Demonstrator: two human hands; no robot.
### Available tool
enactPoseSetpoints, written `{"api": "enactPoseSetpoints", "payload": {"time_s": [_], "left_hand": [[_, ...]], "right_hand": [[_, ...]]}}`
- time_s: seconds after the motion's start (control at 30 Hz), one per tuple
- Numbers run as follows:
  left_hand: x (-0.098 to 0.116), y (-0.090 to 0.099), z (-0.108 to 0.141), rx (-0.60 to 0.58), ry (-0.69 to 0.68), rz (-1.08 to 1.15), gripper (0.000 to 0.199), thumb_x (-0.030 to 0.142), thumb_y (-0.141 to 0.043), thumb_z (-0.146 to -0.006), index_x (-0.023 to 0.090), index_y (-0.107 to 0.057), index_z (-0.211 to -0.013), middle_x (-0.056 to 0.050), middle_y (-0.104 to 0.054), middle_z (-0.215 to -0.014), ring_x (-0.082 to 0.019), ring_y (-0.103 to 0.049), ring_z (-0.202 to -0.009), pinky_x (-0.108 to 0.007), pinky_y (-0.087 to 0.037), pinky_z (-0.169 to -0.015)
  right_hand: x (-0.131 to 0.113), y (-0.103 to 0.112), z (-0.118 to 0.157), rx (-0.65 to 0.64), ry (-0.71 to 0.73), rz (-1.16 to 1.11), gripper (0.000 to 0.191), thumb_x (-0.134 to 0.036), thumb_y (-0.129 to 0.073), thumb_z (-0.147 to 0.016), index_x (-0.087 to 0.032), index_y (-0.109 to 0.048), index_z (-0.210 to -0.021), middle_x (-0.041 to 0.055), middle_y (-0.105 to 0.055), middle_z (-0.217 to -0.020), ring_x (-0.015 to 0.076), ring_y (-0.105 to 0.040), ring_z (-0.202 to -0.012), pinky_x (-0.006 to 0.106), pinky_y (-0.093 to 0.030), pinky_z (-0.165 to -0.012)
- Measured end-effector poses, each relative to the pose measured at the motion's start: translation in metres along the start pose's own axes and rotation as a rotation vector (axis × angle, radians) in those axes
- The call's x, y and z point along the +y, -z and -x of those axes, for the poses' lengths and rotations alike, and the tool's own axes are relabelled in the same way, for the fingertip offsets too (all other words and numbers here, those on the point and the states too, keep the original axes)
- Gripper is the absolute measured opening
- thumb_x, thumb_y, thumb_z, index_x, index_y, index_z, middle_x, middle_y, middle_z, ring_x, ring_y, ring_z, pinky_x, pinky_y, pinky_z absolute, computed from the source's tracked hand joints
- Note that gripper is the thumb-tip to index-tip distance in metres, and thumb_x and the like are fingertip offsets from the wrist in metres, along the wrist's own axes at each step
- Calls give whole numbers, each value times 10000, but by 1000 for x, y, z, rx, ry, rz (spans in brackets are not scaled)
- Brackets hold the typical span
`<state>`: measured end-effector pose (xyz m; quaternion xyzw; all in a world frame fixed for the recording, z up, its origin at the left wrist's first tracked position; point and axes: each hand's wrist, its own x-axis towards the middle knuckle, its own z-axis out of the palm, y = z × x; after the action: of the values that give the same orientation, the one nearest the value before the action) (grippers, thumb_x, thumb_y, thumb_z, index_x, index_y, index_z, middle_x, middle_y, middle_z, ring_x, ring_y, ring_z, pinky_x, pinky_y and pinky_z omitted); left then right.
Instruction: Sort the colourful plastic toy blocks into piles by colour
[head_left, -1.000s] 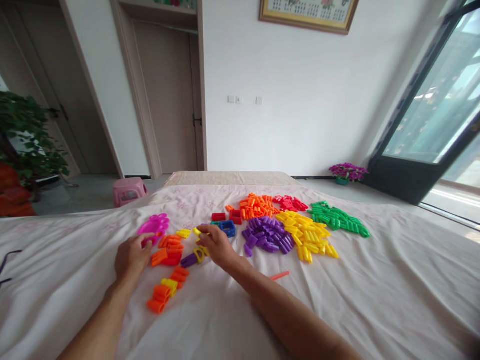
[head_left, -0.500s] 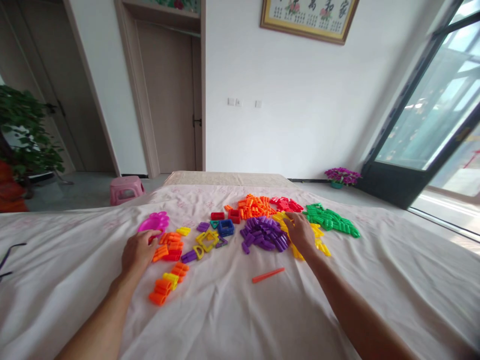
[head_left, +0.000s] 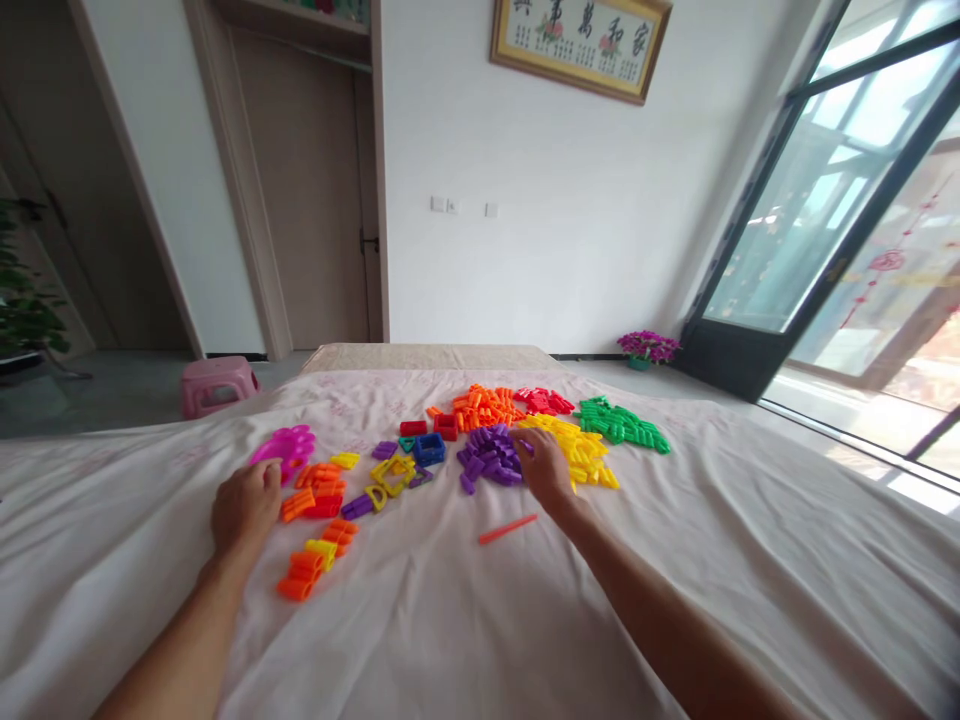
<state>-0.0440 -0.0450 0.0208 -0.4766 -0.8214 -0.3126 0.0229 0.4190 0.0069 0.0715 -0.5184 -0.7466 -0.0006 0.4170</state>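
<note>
My left hand point(head_left: 246, 505) is curled with fingers and thumb close together beside a bright pink scalloped plastic piece point(head_left: 298, 449). Anything it holds is hidden. Just right of it lie joined orange tubes point(head_left: 324, 474) with a red block point(head_left: 325, 507) below them. My right hand point(head_left: 546, 466) reaches down at the right edge of a heap of purple plastic tubes point(head_left: 486, 457), fingers bent inward and partly hidden; whatever lies between the fingertips does not show. Yellow tubes point(head_left: 589, 455) are piled behind and right of that hand.
Orange point(head_left: 486, 408), red point(head_left: 544, 401) and green point(head_left: 624, 424) heaps lie farther back. Yellow square frames point(head_left: 393, 475) and a blue square frame point(head_left: 430, 449) sit mid-left. A thin red stick point(head_left: 508, 529) and an orange-yellow chain point(head_left: 305, 571) are nearer, on a pale cloth point(head_left: 420, 640).
My right hand has moved left from the yellow pile to the edge of the purple heap. My left hand has drawn back slightly from the orange and red pieces. The view has turned right.
</note>
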Motion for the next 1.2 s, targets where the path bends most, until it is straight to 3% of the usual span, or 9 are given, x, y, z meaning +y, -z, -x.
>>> {"api": "enactPoseSetpoints", "payload": {"time_s": [0.13, 0.23, 0.37, 0.5, 0.63, 0.8, 0.97, 1.2], "left_hand": [[-2, 0, -1, -27, -24, 5, 531, 419, -329, -928, 159, -730, -1160, -178, -714, -1157, -313, -647, -1032, -404, -480, -915], [-4, 0, -3, -40, -39, 33, 498, 389, -354, -913, 170, -745, -1130, -153, -724, -1157, -292, -653, -1025, -374, -485, -908], [-8, -1, -4, -46, -19, 86, 468, 382, -380, -899, 191, -755, -1104, -119, -737, -1151, -263, -664, -1020, -333, -496, -877], [-10, -2, -5, -53, 11, 124, 456, 386, -394, -889, 197, -755, -1096, -107, -739, -1160, -267, -662, -1043, -333, -497, -864], [-10, -1, -5, -66, 30, 154, 434, 394, -420, -877, 214, -749, -1097, -88, -743, -1157, -255, -666, -1028, -320, -496, -854], [-11, 0, -8, -83, 58, 167, 428, 413, -439, -868, 230, -743, -1106, -95, -755, -1097, -269, -678, -968, -333, -505, -798], [-12, -2, -11, -94, 80, 177, 418, 420, -449, -867, 237, -737, -1109, -106, -758, -1052, -288, -683, -928, -357, -506, -752], [-16, -5, -13, -112, 76, 153, 412, 442, -452, -873, 241, -733, -1097, -123, -741, -1096, -316, -673, -956, -398, -508, -773]], "right_hand": [[-79, -28, 15, -287, 244, -83, 224, -163, -574, -921, -236, -723, -1071, 49, -717, -1031, 203, -603, -989, 340, -438, -914], [-122, -52, 25, -419, 380, -51, 237, -193, -660, -891, -258, -709, -1113, 44, -707, -1047, 217, -574, -1014, 346, -431, -895], [-152, -88, 30, -471, 500, 1, 242, -303, -686, -898, -244, -686, -1133, 51, -692, -1061, 231, -542, -1042, 354, -424, -893], [-166, -118, 23, -451, 536, 78, 271, -391, -687, -892, -215, -672, -1098, 74, -662, -1112, 253, -513, -1083, 378, -413, -919], [-168, -133, 19, -500, 559, 152, 251, -421, -696, -877, -183, -680, -955, 99, -660, -1058, 275, -503, -1083, 403, -402, -944], [-157, -128, 20, -463, 522, 40, 258, -441, -622, -933, -200, -659, -1017, 72, -673, -1027, 242, -521, -1049, 369, -407, -923], [-134, -98, -8, -399, 362, 33, 262, -379, -631, -936, -237, -657, -1155, 70, -688, -1048, 235, -552, -1010, 351, -412, -885], [-70, -37, -65, -359, 96, 202, 238, -358, -632, -921, -221, -732, -1087, 98, -691, -1098, 246, -570, -1069, 334, -402, -909]]}}
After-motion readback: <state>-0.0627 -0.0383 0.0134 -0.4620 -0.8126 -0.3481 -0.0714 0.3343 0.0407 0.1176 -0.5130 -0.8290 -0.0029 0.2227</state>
